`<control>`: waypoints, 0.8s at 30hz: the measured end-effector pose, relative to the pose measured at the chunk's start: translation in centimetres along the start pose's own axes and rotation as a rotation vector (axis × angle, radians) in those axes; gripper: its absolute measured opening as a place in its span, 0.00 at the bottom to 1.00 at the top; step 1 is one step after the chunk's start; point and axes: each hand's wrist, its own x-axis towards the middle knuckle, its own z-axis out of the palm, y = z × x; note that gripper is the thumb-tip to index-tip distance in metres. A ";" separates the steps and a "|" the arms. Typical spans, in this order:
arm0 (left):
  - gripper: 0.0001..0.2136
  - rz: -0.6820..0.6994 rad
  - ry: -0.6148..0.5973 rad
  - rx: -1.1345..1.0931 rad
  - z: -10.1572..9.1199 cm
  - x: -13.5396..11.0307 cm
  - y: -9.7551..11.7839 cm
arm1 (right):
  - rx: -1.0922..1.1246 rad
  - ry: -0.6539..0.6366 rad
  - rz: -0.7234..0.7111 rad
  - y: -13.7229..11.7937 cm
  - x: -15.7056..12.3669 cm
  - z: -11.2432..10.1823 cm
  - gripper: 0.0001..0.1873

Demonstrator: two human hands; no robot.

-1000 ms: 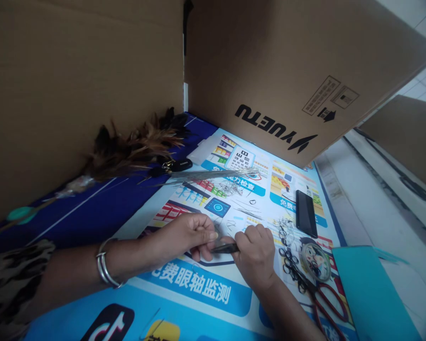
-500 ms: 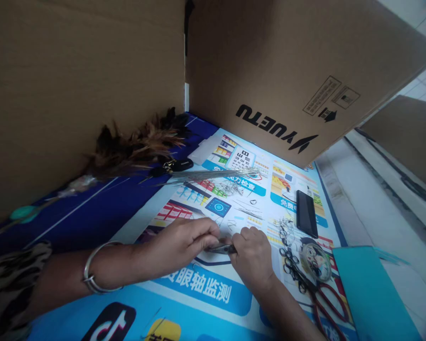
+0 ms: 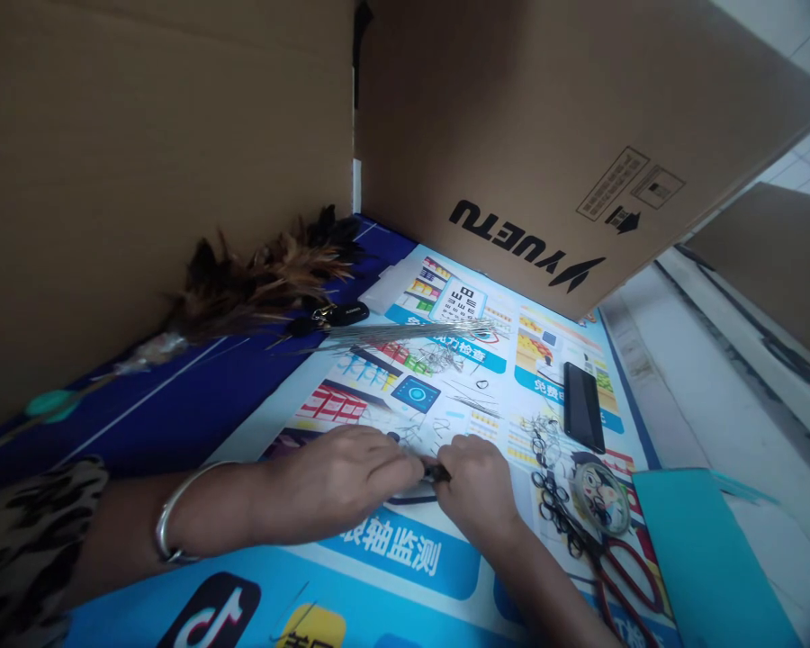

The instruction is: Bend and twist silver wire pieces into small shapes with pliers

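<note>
The right hand point(image 3: 479, 486) is holding a dark tool point(image 3: 436, 471), its fingers curling tightly round it near the middle of the sheet point(image 3: 445, 585). The left hand point(image 3: 355, 468) is meeting the tool's left end – its fingers are bunching close together there, palm down, and the knuckles are hiding whatever they may be pinching, so I cannot tell whether a piece of wire is sitting between them. The tool is lying nearly level between the two hands, its tip disappearing by the left fingertips.

The step in hand is looking like close wire work, probably nipping or bending, judging by the wire scraps point(image 3: 472, 405) lying just beyond the hands and the wire bundle point(image 3: 411, 331) stretching across the far side. The next move is calling for a firm left pinch right beside the tip, with the right hand squeezing steadily – and the left fingertips keeping clear of the bite.

Off to the right, small wire bits point(image 3: 544, 432) are lying to the left of the phone point(image 3: 582, 407); nearer, black rings point(image 3: 546, 499) are clustering left of a round roll point(image 3: 600, 498), and the red-handled scissors point(image 3: 631, 576) are resting at the near right, well within the right hand's reach
</note>
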 end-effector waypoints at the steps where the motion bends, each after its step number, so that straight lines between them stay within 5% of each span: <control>1: 0.14 -0.048 -0.017 0.016 0.3 -0.1 -0.2 | 0.003 0.020 0.011 0.1 0.1 0.1 0.04; 6: 0.09 -0.343 -0.096 -0.078 1.0 0.2 -1.2 | 0.018 0.146 0.034 0.4 0.2 0.5 0.07; 10: 0.07 -0.787 -0.072 -0.742 1.1 1.0 -1.4 | -0.022 0.299 -0.004 0.3 0.2 0.4 0.17; 13: 0.08 -0.986 -0.045 -1.188 1.7 1.1 -1.5 | -0.068 0.375 -0.051 0.1 0.1 0.1 0.18; 24: 0.12 -1.130 0.052 -1.469 1.4 1.3 0.2 | -0.220 0.471 -0.141 -0.7 -0.3 -0.9 0.12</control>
